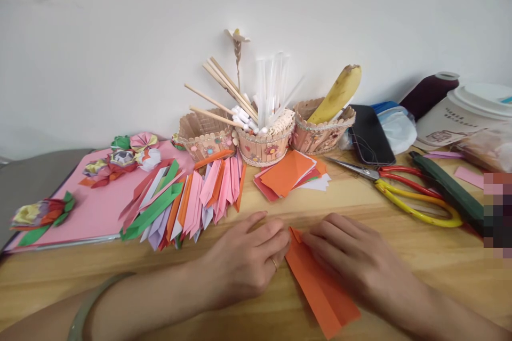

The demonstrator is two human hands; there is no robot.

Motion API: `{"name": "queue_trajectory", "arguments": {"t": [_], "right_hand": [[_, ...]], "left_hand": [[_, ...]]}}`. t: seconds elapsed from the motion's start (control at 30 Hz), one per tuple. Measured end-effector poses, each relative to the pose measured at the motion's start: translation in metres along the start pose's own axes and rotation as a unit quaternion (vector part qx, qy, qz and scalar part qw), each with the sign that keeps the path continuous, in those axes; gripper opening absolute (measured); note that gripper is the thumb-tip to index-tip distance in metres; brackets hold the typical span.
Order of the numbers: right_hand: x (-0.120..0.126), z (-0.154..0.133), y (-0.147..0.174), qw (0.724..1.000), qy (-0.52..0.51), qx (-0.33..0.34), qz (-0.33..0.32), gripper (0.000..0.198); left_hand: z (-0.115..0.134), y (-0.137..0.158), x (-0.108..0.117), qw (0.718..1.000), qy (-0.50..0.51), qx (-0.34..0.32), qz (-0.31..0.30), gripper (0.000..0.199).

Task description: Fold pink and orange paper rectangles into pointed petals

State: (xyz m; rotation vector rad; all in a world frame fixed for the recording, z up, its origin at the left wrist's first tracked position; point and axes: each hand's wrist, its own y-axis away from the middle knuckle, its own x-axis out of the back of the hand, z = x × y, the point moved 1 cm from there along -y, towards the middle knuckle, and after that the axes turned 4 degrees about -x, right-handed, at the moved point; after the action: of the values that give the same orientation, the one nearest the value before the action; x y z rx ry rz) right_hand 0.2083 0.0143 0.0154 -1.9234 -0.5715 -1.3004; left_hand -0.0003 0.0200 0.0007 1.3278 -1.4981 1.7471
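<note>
An orange sheet of paper (pixel 320 298) lies on the wooden table in front of me, creased lengthwise, with a small fold at its far end. My left hand (pixel 256 256) is closed at that end's left edge, wearing a ring, its fingertips partly hidden. From the right, my right hand (pixel 352 256) presses its closed fingers on the folded corner. Beyond my hands sits a stack of orange, red and white paper pieces (pixel 290 170). Left of it lies a row of folded paper strips (pixel 192 197) in pink, orange, green and purple.
Folded paper flowers (pixel 124 157) rest on a pink folder (pixel 88 213) at left. Decorated baskets (pixel 264 149) with sticks, straws and a banana (pixel 336 93) line the wall. At right are scissors (pixel 416 186), a phone (pixel 370 136), a green cutter-like tool (pixel 448 189) and a white tub (pixel 468 117).
</note>
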Motion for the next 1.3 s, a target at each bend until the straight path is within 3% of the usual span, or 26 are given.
{"name": "queue_trajectory", "arguments": {"t": [0.5, 0.73, 0.9, 1.1, 1.3], "right_hand": [[0.003, -0.005, -0.002, 0.997, 0.064, 0.041, -0.014, 0.037], [0.003, -0.004, -0.001, 0.997, 0.063, 0.044, -0.014, 0.036], [0.002, -0.001, -0.001, 0.997, 0.061, 0.046, -0.022, 0.035], [0.001, 0.001, -0.002, 0.999, 0.036, 0.019, -0.013, 0.023], [0.001, 0.0, -0.006, 0.997, -0.013, -0.037, -0.063, 0.025]], "left_hand": [[0.002, 0.001, 0.003, 1.0, -0.008, -0.018, -0.012, 0.025], [0.001, -0.002, 0.004, 0.998, -0.008, -0.028, -0.054, 0.028], [0.004, -0.002, -0.005, 0.997, -0.007, 0.03, -0.076, 0.022], [0.005, -0.004, 0.0, 0.994, 0.0, 0.037, -0.1, 0.02], [0.004, -0.003, 0.003, 0.994, 0.0, 0.048, -0.095, 0.02]]}}
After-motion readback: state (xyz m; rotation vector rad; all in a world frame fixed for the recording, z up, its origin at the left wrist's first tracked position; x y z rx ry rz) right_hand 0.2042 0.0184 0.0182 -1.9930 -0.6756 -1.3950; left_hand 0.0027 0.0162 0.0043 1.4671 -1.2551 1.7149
